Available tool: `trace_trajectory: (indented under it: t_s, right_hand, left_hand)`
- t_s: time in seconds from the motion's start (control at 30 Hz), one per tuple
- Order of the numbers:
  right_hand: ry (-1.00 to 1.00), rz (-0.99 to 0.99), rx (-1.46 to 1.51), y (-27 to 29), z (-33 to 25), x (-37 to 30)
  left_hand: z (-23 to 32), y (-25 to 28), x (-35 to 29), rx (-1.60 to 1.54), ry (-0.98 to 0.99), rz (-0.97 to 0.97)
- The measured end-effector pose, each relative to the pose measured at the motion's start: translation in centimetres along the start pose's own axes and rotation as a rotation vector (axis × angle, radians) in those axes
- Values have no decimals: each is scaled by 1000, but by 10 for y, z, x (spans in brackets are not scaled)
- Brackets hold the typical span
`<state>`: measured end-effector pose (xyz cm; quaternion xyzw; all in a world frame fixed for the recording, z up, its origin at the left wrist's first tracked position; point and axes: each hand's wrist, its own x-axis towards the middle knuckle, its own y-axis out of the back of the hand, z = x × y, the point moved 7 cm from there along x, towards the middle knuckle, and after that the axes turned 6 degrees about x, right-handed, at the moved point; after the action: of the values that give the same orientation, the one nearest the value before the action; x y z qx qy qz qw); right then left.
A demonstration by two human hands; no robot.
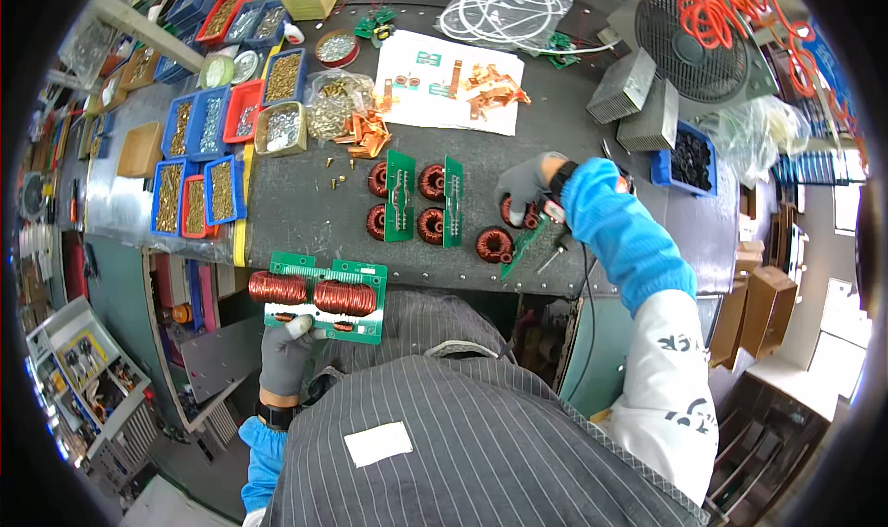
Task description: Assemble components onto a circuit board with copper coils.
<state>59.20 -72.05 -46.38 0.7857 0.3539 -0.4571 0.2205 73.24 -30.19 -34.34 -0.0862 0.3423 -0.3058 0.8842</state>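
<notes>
Handling step, we judge: left hand (289,353), 8 o'clock, gripping coil board (319,292); right hand (524,183), 2 o'clock, at copper coil (530,220), grip unclear to us. Next move calls for steadiness.

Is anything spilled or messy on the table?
Maybe: a few small brass-coloured pieces lie loose on the dark tabletop, below the copper strips. They look odd because similar-coloured pieces sit together in blue bins.

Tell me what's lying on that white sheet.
Copper-coloured metal pieces lie on the white sheet, mostly heaped toward its right side. The part directly beneath them is hidden.
</notes>
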Motion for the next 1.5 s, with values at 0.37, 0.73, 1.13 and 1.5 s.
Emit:
trace_trajectory:
  t_s: [0.37,0.73,1.13,1.5]
  right_hand:
    - [202,730,-74,91,-16,-22]
    - [411,964,515,-18,-160,-31]
    - [-295,1131,275,73,-260,160]
    - [-310,1663,707,63,-235,183]
  left_hand:
    - [10,14,-4,132,-30,61]
    - [18,72,138,231,291,-168]
    - [32,159,184,222,457,-304]
    - [36,172,200,60,484,-345]
